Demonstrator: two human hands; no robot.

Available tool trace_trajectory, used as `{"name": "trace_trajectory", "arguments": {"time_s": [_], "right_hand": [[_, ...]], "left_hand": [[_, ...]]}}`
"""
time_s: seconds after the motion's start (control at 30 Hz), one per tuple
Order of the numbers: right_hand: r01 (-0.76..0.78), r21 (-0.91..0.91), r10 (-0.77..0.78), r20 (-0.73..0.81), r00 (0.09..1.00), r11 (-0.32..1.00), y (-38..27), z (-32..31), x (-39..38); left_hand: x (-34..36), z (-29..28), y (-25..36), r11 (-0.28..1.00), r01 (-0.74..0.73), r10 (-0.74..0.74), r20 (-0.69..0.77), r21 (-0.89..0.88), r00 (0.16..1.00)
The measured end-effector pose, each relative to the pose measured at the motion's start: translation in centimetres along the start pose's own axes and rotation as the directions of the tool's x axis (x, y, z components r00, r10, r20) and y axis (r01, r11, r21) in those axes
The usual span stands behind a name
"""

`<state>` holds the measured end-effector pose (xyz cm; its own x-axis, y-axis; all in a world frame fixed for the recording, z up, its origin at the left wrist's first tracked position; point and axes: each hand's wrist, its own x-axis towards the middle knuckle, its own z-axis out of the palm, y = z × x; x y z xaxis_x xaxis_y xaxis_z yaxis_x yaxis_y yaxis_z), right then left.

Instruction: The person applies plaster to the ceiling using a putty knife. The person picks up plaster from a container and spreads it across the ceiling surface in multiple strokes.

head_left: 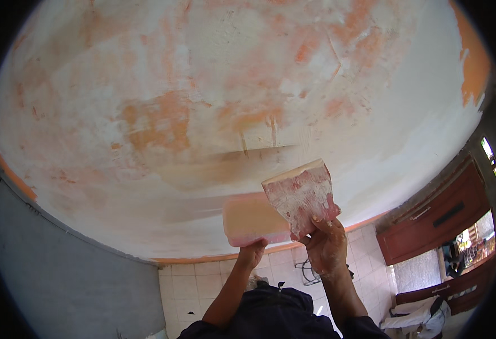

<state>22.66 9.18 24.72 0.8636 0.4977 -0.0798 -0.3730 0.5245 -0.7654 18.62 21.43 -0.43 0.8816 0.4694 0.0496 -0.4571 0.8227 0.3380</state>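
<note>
My left hand grips a flat rectangular pale peach spreader with a pinkish lower edge. My right hand holds a wide pink putty blade smeared with white filler, its top edge angled and partly in front of the left spreader. Both tools are held up against the view of a large plastered surface, mottled white, salmon and orange with streaks; whether either one touches it I cannot tell.
A grey panel fills the left. White tiles lie behind my dark clothing, with a dark wire object. At right are red-brown wooden doors, a bright opening and white cloth.
</note>
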Motion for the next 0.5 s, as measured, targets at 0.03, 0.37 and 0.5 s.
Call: {"name": "trace_trajectory", "arguments": {"time_s": [0.03, 0.37, 0.5], "right_hand": [[-0.009, 0.002, 0.009, -0.013, 1.000, 1.000, 0.3, -0.5, -0.1], [-0.128, -0.224, 0.131, -0.004, 0.991, 0.966, -0.2, -6.7, -0.9], [-0.293, -0.098, 0.287, -0.070, 0.955, 0.951, 1.0, -7.2, -1.5]], "left_hand": [[-0.5, -0.5, -0.1, 0.998, 0.037, -0.038, -0.009, -0.053, 0.999], [-6.3, 0.4, 2.0, 0.985, 0.120, -0.137, 0.140, 0.123, 0.981], [-7.4, -0.9, 2.0, 0.977, 0.154, -0.160, 0.030, 0.147, 0.987]]}}
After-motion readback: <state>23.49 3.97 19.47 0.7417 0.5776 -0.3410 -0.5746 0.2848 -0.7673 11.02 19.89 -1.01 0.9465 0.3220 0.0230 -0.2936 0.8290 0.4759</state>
